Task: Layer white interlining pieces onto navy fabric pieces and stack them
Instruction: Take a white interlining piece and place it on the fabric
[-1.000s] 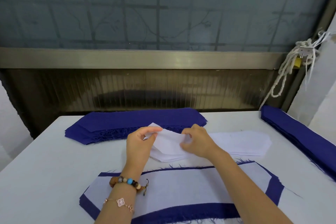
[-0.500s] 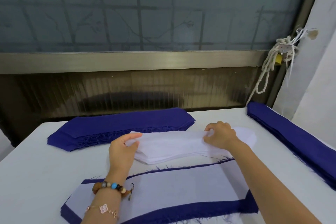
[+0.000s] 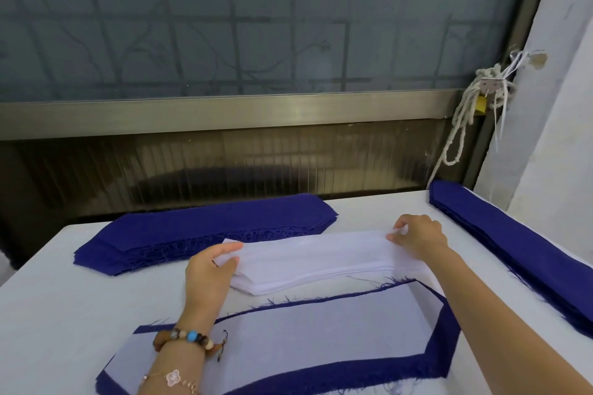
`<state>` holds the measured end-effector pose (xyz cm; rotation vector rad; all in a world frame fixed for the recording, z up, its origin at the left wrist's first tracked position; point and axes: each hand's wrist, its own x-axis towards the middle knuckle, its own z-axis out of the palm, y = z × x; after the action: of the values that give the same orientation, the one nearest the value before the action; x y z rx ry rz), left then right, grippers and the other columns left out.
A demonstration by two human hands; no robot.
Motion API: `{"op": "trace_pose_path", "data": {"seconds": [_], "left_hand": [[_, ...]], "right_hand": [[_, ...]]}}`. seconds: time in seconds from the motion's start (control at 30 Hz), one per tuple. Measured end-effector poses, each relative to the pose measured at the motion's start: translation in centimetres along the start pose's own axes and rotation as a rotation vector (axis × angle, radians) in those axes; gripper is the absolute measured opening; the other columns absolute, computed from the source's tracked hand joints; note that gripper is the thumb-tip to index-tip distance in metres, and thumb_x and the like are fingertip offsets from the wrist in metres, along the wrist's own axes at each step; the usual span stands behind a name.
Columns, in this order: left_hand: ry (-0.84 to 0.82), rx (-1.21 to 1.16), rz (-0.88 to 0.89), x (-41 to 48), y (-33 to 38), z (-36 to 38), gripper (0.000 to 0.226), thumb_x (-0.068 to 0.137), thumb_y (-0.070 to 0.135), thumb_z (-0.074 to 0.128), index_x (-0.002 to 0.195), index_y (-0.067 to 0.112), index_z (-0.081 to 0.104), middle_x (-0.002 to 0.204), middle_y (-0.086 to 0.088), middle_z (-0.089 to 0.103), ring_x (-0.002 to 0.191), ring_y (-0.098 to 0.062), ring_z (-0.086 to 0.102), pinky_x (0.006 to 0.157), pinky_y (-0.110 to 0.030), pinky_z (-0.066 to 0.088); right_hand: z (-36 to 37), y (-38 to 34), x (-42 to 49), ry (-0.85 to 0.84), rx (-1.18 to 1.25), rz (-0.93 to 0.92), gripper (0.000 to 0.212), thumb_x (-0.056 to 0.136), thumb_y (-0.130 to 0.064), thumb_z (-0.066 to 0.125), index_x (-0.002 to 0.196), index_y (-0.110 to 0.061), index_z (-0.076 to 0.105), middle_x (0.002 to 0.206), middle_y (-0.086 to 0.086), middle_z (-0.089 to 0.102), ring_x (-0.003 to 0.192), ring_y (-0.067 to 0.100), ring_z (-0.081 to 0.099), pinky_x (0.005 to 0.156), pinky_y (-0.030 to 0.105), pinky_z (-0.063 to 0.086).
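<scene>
The top interlining sheet [image 3: 314, 245] is held at both ends. Its left tip is pinched between the thumb and fingers of the left hand [image 3: 208, 272], and its right end is pinched by the fingertips of the right hand [image 3: 420, 237]. Both grips are narrow and closed on that thin white sheet. The sheet is stretched between them and appears to be raised slightly off the interlining stack [image 3: 321, 279], which lies directly beneath the grips on the worktop [image 3: 64, 298]. Whether only one sheet has been caught cannot be told, because the layers at the left grip are too fine to be separated by eye.

On the person's side of the grips a layered piece [image 3: 321, 330] lies flat, with white interlining framed by its navy border [image 3: 449, 346]. Beyond the left grip a navy fabric pile [image 3: 208, 224] is stacked. A second navy pile [image 3: 513, 244] lies outward of the right grip, well apart from it.

Several faults can be expected from here. Two clinging sheets may be lifted as one, which would leave a navy piece short of interlining later. The stack beneath may be dragged askew if the sheet is slid rather than raised. Slack may form and a crease may be laid in if the grips are brought closer together. As the near piece is already covered, white would land on white unless a navy piece is laid first. An uneven navy margin would follow if the two ends are lowered unequally.
</scene>
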<state>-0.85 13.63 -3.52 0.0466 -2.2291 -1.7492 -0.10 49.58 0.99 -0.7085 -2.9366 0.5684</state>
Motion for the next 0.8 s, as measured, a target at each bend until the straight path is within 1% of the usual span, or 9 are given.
{"op": "trace_pose_path", "data": {"seconds": [0.03,0.07,0.13,0.27,0.4,0.5,0.63,0.73,0.8], "left_hand": [[0.000,0.008,0.003,0.0,0.0,0.0,0.032,0.090,-0.003,0.061,0.094,0.027,0.074,0.103,0.005,0.065,0.098,-0.014,0.058,0.081,-0.013,0.041],[0.000,0.014,0.001,0.0,0.0,0.0,0.031,0.090,-0.003,0.061,0.096,0.024,0.075,0.104,0.003,0.066,0.099,-0.020,0.059,0.081,-0.015,0.042],[-0.002,0.023,-0.007,0.0,0.0,0.0,0.029,0.090,-0.003,0.061,0.100,0.020,0.075,0.107,-0.002,0.068,0.101,-0.028,0.060,0.087,-0.023,0.044],[-0.002,0.028,-0.011,-0.1,0.3,0.0,0.029,0.090,-0.003,0.061,0.100,0.022,0.074,0.110,0.000,0.066,0.106,-0.019,0.057,0.092,-0.026,0.042],[0.016,0.045,-0.030,-0.1,0.4,0.0,0.028,0.091,-0.002,0.061,0.101,0.020,0.075,0.111,0.001,0.063,0.107,-0.017,0.054,0.096,-0.027,0.042],[0.010,0.048,-0.037,0.0,0.3,0.1,0.028,0.091,-0.002,0.061,0.102,0.020,0.075,0.112,0.001,0.063,0.107,-0.017,0.054,0.098,-0.029,0.042],[-0.001,0.056,-0.039,0.0,0.2,0.0,0.028,0.091,-0.001,0.061,0.101,0.022,0.074,0.109,0.002,0.063,0.104,-0.016,0.054,0.095,-0.027,0.042],[-0.003,0.070,-0.033,0.0,0.1,0.0,0.028,0.091,-0.001,0.060,0.101,0.021,0.074,0.106,0.002,0.064,0.101,-0.015,0.055,0.092,-0.025,0.040],[0.002,0.073,-0.031,0.0,0.1,0.0,0.027,0.091,0.000,0.061,0.101,0.021,0.074,0.103,0.000,0.065,0.096,-0.015,0.055,0.090,-0.025,0.041]], "right_hand": [[-0.2,0.2,0.1,0.004,-0.002,0.012,0.033,0.091,-0.042,0.060,0.117,-0.022,0.058,0.123,0.010,0.051,0.117,0.030,0.042,0.095,0.038,0.043],[-0.3,0.4,0.3,0.005,-0.004,0.026,0.034,0.091,-0.042,0.060,0.118,-0.022,0.058,0.124,0.011,0.051,0.118,0.030,0.042,0.095,0.038,0.042],[-0.5,0.8,0.5,0.005,-0.018,0.053,0.037,0.091,-0.042,0.060,0.121,-0.021,0.056,0.125,0.011,0.049,0.119,0.031,0.042,0.096,0.038,0.041],[-0.8,1.7,1.2,0.021,-0.068,0.072,0.041,0.092,-0.042,0.058,0.126,-0.019,0.054,0.127,0.013,0.050,0.122,0.032,0.042,0.099,0.039,0.040],[-0.9,2.7,2.0,0.009,-0.090,0.115,0.048,0.091,-0.047,0.057,0.130,-0.019,0.052,0.134,0.014,0.048,0.127,0.033,0.040,0.104,0.042,0.037],[-0.8,3.5,2.5,0.004,-0.054,0.166,0.052,0.089,-0.051,0.059,0.130,-0.020,0.052,0.137,0.013,0.046,0.129,0.034,0.037,0.104,0.043,0.034],[-0.7,4.3,2.8,0.074,-0.024,0.204,0.046,0.089,-0.048,0.061,0.127,-0.022,0.056,0.133,0.013,0.048,0.126,0.034,0.039,0.103,0.043,0.034],[-0.4,4.6,2.6,0.203,0.094,0.162,0.035,0.088,-0.041,0.065,0.115,-0.019,0.063,0.126,0.013,0.052,0.120,0.036,0.041,0.094,0.044,0.041],[-0.2,4.7,2.4,0.256,0.212,0.115,0.030,0.089,-0.036,0.065,0.111,-0.016,0.064,0.118,0.013,0.059,0.115,0.035,0.045,0.089,0.044,0.044]]}}
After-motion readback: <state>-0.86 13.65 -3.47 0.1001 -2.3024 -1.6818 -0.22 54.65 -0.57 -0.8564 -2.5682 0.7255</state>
